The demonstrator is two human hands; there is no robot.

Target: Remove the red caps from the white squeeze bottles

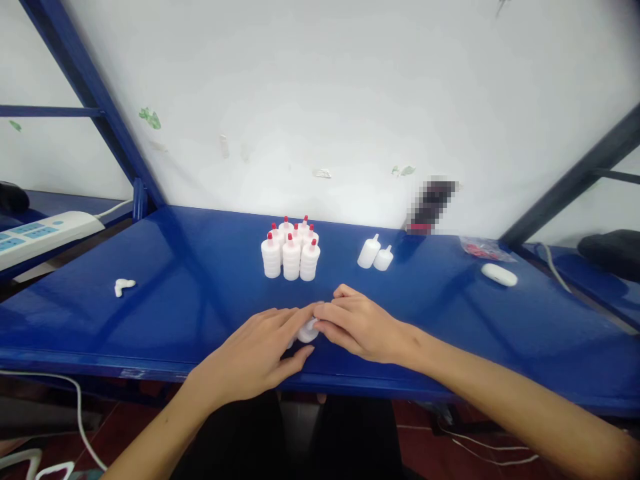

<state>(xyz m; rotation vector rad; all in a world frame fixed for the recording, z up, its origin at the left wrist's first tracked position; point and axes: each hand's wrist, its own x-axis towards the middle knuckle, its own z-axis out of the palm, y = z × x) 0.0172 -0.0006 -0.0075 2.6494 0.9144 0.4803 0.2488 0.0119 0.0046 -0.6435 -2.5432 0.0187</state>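
A white plastic squeeze bottle point(309, 332) stands near the front edge of the blue table, partly covered by my hands. My left hand point(265, 347) is wrapped around its body, thumb on the near side. From the right, my right hand point(357, 323) pinches the top of the bottle's nozzle. Those fingertips hide the tip, so I cannot see whether a cap is there. Beyond my hands stands a group of several white bottles with red caps point(291, 259). Two uncapped white bottles point(369, 253) with bare nozzles stand to the right of that group.
A clear bag of small red pieces point(485, 250) lies at the back right, near a white oval case point(499, 275). A small white earbud-like item point(124, 286) is on the left. A power strip point(45, 235) sits past the blue frame. The wall bounds the table's back.
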